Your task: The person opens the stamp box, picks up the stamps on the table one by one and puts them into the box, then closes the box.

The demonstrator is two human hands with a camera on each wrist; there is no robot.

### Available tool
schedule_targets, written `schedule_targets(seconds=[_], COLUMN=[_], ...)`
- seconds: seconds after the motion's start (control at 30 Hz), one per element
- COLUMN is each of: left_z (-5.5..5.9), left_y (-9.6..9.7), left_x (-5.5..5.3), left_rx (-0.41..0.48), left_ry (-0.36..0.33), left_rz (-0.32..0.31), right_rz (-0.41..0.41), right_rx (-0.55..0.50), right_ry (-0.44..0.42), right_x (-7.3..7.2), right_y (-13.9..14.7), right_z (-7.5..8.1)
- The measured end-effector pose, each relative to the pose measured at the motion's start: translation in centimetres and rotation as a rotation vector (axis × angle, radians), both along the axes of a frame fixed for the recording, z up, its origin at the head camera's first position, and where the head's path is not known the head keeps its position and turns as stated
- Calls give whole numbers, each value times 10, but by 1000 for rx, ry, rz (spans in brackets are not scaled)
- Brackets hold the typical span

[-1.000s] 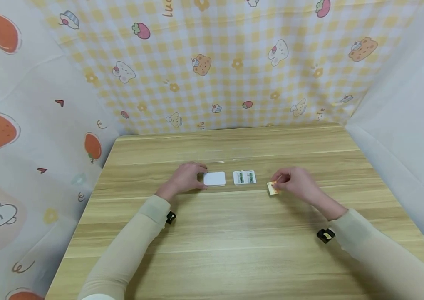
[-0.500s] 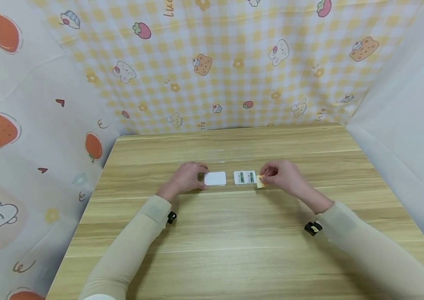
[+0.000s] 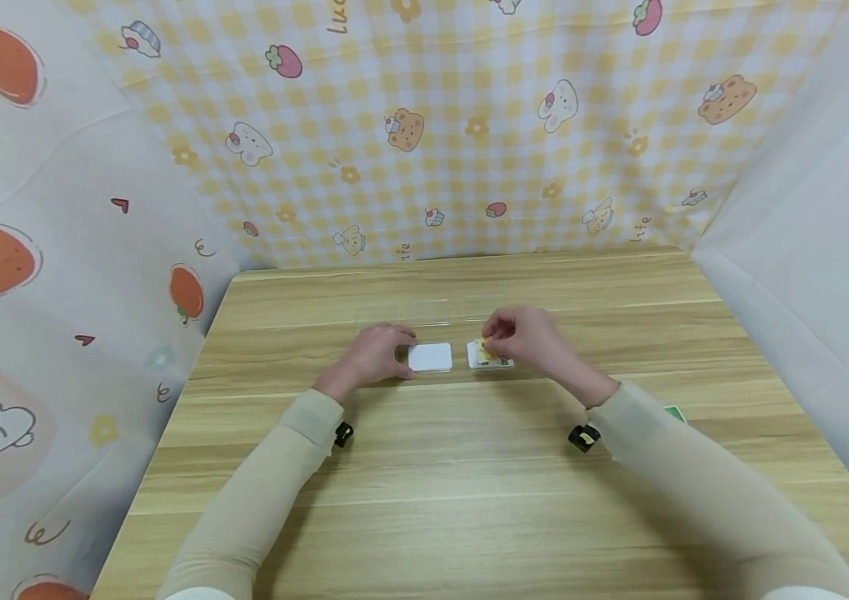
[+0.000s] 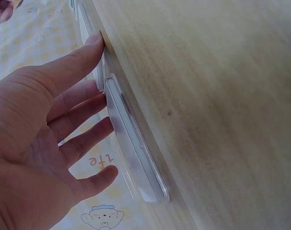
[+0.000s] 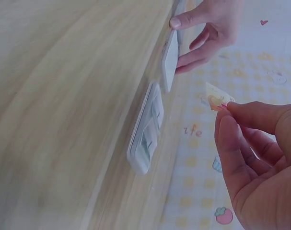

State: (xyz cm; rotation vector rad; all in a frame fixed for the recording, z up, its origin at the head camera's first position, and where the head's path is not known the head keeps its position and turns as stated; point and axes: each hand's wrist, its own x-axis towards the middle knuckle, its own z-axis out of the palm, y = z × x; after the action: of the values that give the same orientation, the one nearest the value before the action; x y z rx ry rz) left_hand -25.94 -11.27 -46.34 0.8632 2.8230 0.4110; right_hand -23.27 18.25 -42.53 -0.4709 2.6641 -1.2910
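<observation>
My left hand (image 3: 373, 354) holds a flat white plastic case (image 3: 431, 357) by its left end, thumb on the near edge and fingers on the far edge. Another thin case (image 4: 131, 143) lies beside that hand in the left wrist view, hidden under it from the head. My right hand (image 3: 532, 337) pinches a small yellow picture card (image 5: 217, 97) between thumb and fingertips. It is raised over the right-hand white case (image 5: 139, 165). Two small cards with green pictures (image 5: 147, 143) lie on that case, partly covered by the yellow card in the head view.
Several clear plastic lids (image 3: 431, 323) lie in a row behind the cases. A green card (image 3: 675, 413) shows beside the right sleeve on the wooden table (image 3: 424, 500). Fabric with cartoon prints (image 3: 469, 167) hangs at the back and sides.
The right hand has moved left with the yellow card, from the table right of the cases to over the right-hand case. A green card now shows behind the right forearm. My left hand stays put.
</observation>
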Motion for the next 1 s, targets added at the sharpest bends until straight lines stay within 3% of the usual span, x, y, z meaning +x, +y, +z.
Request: schedule_targets(seconds=[0.37, 1.0], left_z=[0, -2], left_y=[-1, -2], left_x=[-2, -4], left_rx=[-11, 8], left_ry=[18, 22], left_rz=[-29, -39], right_rz=[-6, -5], right_rx=[-78, 110], right_ry=[-110, 37], right_x=[-21, -35], right_y=[-39, -81], right_z=[-12, -35])
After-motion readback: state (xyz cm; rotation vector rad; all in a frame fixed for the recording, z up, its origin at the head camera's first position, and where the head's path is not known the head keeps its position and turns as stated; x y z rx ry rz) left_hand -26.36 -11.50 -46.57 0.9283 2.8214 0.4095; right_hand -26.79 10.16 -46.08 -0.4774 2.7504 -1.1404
